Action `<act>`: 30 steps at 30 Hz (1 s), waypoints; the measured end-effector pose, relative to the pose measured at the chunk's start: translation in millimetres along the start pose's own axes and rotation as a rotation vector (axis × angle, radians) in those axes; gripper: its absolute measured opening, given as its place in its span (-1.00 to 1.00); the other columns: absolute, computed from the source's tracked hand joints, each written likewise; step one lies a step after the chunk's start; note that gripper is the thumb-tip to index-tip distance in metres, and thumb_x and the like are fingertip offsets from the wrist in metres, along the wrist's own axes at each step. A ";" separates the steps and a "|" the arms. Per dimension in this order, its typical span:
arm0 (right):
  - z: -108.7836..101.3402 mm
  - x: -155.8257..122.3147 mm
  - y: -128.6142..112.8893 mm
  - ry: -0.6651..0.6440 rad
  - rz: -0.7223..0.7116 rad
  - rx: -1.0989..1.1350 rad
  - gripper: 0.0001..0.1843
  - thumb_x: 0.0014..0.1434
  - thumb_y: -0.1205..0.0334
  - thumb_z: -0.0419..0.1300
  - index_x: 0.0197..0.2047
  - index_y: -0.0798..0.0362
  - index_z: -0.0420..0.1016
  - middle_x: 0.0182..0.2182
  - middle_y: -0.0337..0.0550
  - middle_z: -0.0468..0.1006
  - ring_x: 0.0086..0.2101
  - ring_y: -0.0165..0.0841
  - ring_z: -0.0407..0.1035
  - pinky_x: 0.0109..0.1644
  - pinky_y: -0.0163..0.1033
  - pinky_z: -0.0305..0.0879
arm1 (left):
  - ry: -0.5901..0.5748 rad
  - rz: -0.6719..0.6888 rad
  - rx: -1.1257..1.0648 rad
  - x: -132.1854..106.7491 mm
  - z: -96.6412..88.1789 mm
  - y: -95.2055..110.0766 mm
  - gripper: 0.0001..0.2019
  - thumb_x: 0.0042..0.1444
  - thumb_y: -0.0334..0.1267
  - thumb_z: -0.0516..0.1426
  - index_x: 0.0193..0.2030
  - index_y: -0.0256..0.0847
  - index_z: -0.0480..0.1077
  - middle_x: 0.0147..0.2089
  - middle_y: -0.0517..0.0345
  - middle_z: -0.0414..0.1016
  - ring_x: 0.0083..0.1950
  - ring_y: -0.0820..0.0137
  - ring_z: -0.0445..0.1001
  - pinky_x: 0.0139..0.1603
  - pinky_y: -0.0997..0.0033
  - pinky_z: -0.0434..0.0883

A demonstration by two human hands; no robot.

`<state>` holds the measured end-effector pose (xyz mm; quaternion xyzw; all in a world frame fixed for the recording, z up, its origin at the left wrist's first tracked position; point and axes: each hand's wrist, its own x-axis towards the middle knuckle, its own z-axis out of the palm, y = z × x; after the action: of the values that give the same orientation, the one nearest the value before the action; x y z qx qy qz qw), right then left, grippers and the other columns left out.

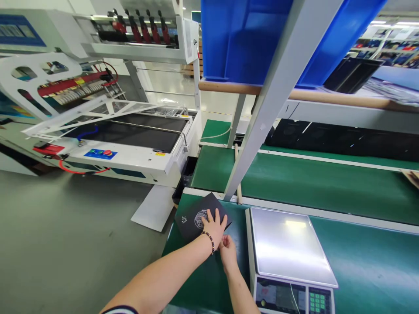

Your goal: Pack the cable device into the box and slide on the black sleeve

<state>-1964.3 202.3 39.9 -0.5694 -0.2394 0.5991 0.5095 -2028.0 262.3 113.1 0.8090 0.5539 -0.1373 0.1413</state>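
A black flat packet [191, 216] with a white round print lies on the green bench near its left corner. My left hand [214, 226], with a bead bracelet on the wrist, rests flat on the packet with fingers spread. My right hand [227, 253] is just below it, fingers curled at the packet's near edge; what they pinch, if anything, is hidden.
A weighing scale [288, 248] with a steel platter stands right of my hands. A green conveyor belt [310, 183] runs behind. A white slanted frame post [262, 117] crosses in front, blue bins [242, 39] above. A white machine [131, 144] stands to the left.
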 end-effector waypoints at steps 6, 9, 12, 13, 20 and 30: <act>6.7 -7.4 6.2 0.031 -0.008 -0.019 -0.71 -0.18 0.06 0.18 -0.55 0.03 0.15 -0.72 -0.38 0.22 -0.67 -0.50 0.10 -0.57 -0.37 0.05 | 0.221 0.025 0.060 -21.2 -73.9 -44.9 -0.32 0.06 -0.43 -0.03 0.32 -0.12 -0.16 0.08 -0.25 0.31 -0.17 0.15 0.47 -0.26 0.22 0.40; 5.9 -16.3 14.8 0.038 0.021 -0.042 -0.71 -0.15 0.02 0.15 -0.53 0.02 0.15 -0.71 -0.37 0.22 -0.67 -0.47 0.12 -0.58 -0.34 0.09 | 0.290 -0.025 0.093 -19.7 -117.0 -95.9 -0.40 0.07 -0.49 -0.09 0.29 -0.19 -0.03 -0.22 -0.11 0.44 -0.28 0.19 0.48 -0.28 0.22 0.39; 1.6 -24.6 16.7 0.150 -0.028 -0.222 -0.67 -0.17 0.00 0.18 -0.41 0.03 0.20 -0.64 -0.29 0.31 -0.59 -0.35 0.26 -0.50 -0.24 0.22 | 0.367 -0.097 0.119 -9.8 -132.8 -140.4 -0.44 0.10 -0.52 -0.17 0.28 -0.26 -0.02 -0.08 -0.25 0.40 -0.04 0.06 0.41 -0.09 0.04 0.31; 0.2 -25.6 14.4 0.220 -0.111 -0.334 -0.61 -0.18 0.00 0.20 -0.33 0.05 0.23 -0.54 -0.19 0.39 -0.48 -0.27 0.33 -0.41 -0.18 0.28 | 0.405 -0.109 0.134 -6.0 -130.1 -150.8 -0.43 0.11 -0.53 -0.19 0.29 -0.23 -0.03 0.04 -0.28 0.34 0.09 0.03 0.31 0.01 -0.05 0.22; -0.4 10.0 -33.3 0.134 -0.729 -0.992 -0.52 -0.03 0.06 0.16 -0.07 0.15 0.33 0.00 0.19 0.31 0.05 -0.02 0.14 0.09 0.09 0.07 | 0.395 0.182 0.100 -6.3 -47.2 -140.5 -0.45 0.12 -0.48 -0.09 0.24 0.00 0.08 0.35 0.06 -0.02 0.36 0.21 -0.16 0.28 -0.07 -0.21; -24.6 37.1 -94.4 0.099 -0.322 -1.108 -0.65 0.12 0.05 -0.07 -0.24 0.07 0.41 -0.39 -0.06 0.54 -0.41 -0.26 0.40 -0.37 -0.26 0.21 | 0.171 0.269 -0.298 -97.4 -12.3 -110.2 -0.74 0.10 -0.14 0.01 -0.45 -0.06 0.50 -0.41 0.10 0.50 -0.20 0.30 0.42 0.21 0.14 0.07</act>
<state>-1903.4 262.5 99.7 -0.7347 -0.5770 0.2720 0.2308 -2164.2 221.7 152.9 0.8545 0.4650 0.0355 0.2286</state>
